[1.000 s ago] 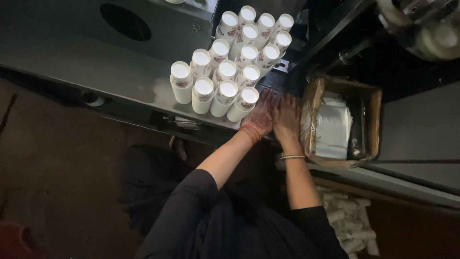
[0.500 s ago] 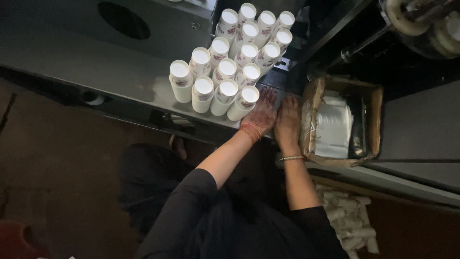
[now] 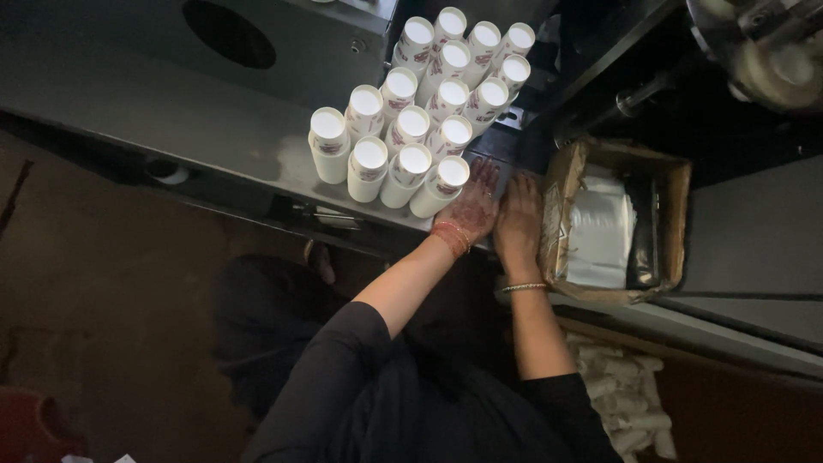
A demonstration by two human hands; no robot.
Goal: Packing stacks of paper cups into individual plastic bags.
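White-capped bottles [image 3: 429,111] packed tight on the grey metal bench [image 3: 171,111], hands flat beside them

Bottles stand upright in a bunch running from the bench's near edge toward the back. Left hand [image 3: 471,206] lies open, palm down, fingers spread, touching the nearest bottle [image 3: 439,185] at the near edge and holding nothing. Right hand [image 3: 518,219] is flat and open too, just beside the left, pressed up against a cardboard box [image 3: 660,171] with a white plastic bag [image 3: 600,231] in it. Round dark hole [image 3: 229,33] sits at the far left of the bench.
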